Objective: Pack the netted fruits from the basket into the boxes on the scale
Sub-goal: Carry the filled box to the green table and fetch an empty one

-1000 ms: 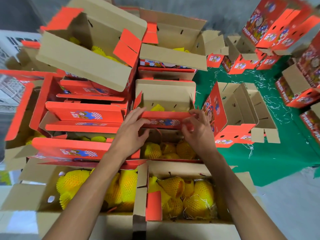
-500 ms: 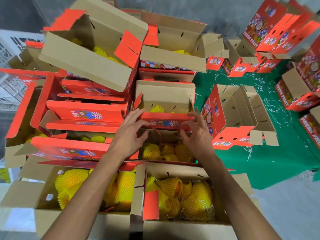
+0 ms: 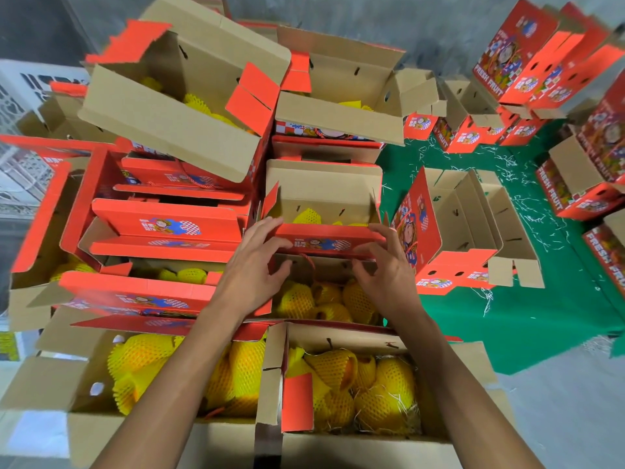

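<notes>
A: Looking nearest the camera, what sits on the surface?

B: Two open cardboard boxes side by side, the near left box and the near right box, both filled with netted fruits in yellow foam mesh. Straw lies among the fruits on the right.

A: And the room?

B: A green cloth covers the surface to the right, strewn with pale shreds. Grey floor shows beyond its near edge. More red boxes printed "FRESH FRUIT" stand at the far right, and a stack of open boxes rises on the left.

A: Which box is being handled?

B: The middle box, just past another one holding netted fruits. Its long axis runs left to right, its mouth faces up, its tall back flap stands upright, and yellow netting peeks out inside.

A: The hands?

B: Both are at its red front flap. The left hand has fingers laid along the flap's left end, thumb curled beneath. The right hand pinches the right end, fingers on top, thumb under.
</notes>
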Available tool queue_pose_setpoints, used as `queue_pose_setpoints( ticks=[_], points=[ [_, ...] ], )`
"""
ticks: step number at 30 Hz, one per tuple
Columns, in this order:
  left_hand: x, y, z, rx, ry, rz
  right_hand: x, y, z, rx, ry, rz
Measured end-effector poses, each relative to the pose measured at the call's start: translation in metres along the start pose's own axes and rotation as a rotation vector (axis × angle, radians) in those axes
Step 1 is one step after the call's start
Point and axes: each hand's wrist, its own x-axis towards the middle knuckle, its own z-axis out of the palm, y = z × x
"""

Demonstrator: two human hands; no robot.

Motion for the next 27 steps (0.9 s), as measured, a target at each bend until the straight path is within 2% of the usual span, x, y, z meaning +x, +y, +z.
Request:
queue_pose_setpoints(
  ticks=[6, 12, 15, 19, 23, 27],
  points=[
    [-0.002, 0.0, -0.001, -0.006, 0.028, -0.015, -0.001, 0.001, 0.0, -0.019, -0.034, 0.025],
    [-0.002, 0.01, -0.005, -0.011, -0.06, 0.005, -0.007, -0.004, -0.008, 0.068, -0.019, 0.019],
    [-0.003, 0.017, -0.012, -0.09, -0.088, -0.048, -0.014, -0.007, -0.02, 0.11, -0.009, -0.01],
    [-0.014, 0.031, -0.014, -0.192, -0.149, -0.093, -0.031, -0.007, -0.033, 0.135, -0.111, -0.089],
    [-0.029, 0.045, -0.01, -0.146, -0.22, -0.071, -0.05, -0.009, -0.033, 0.116, -0.163, -0.167],
    [-0.039, 0.054, -0.01, -0.115, -0.232, -0.06, -0.061, -0.008, -0.03, 0.107, -0.106, -0.227]
  ],
)
